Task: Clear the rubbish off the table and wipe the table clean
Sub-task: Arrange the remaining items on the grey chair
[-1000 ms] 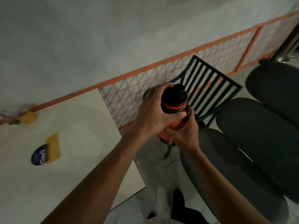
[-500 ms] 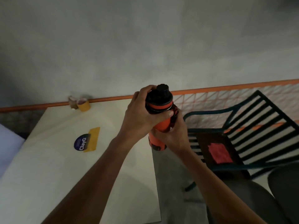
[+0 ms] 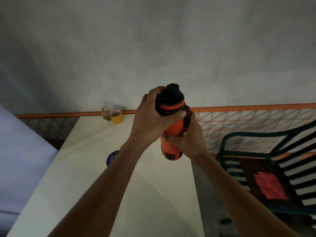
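Observation:
I hold an orange bottle (image 3: 172,129) with a black lid (image 3: 171,96) upright above the right edge of the cream table (image 3: 153,194). My left hand (image 3: 150,120) wraps around the lid and neck. My right hand (image 3: 189,141) grips the bottle's body from the right and below. On the table lies a round dark blue sticker or lid (image 3: 112,157), partly hidden by my left forearm. At the table's far edge stand a small yellow cup (image 3: 117,116) and a crumpled brownish scrap (image 3: 106,114).
A grey wall rises behind the table, with an orange rail and mesh panel (image 3: 239,120) along its base. A dark slatted chair (image 3: 266,177) with a red patch on its seat stands to the right. A pale blue-white surface (image 3: 20,151) lies to the left.
The view has swung left and towards the table, which now fills more of the frame. Both hands keep the same grip on the bottle. The yellow card beside the blue sticker is now hidden by my forearm.

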Demonstrator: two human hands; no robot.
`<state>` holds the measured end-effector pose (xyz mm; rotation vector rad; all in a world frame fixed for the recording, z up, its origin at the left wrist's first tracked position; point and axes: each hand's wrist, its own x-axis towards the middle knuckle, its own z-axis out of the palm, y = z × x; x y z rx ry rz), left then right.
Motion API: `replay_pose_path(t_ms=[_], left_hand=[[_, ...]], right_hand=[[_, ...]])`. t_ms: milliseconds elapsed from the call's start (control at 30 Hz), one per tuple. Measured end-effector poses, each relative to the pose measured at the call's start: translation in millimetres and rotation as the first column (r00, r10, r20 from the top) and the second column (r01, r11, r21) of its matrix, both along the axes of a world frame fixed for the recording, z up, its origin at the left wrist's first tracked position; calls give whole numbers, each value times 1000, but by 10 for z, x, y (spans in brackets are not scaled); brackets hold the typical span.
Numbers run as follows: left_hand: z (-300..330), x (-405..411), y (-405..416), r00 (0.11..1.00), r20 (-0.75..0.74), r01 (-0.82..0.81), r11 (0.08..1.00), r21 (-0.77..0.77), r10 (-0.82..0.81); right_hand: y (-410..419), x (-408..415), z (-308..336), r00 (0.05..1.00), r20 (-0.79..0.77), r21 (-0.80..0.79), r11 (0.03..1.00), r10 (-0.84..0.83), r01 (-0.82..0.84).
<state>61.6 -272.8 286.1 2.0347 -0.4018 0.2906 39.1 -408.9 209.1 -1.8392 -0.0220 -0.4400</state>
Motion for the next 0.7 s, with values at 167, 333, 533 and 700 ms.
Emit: replay_pose_path(t_ms=[167, 333, 533, 700], left_hand=[[-9, 517, 541, 998, -7, 60, 998, 5, -60], [-55, 970, 959, 995, -13, 97, 995, 24, -97], [-152, 1527, 1275, 995, -44, 86, 996, 15, -85], [-238, 2102, 1370, 998, -53, 36, 998, 61, -33]], right_hand=[[572, 418, 20, 999, -9, 22, 999, -35, 35], [1001, 792, 11, 998, -23, 27, 998, -55, 56], [1313, 1365, -55, 997, -61, 30, 999, -36, 38], [1412, 1944, -144, 996, -90, 47, 999, -10, 15]])
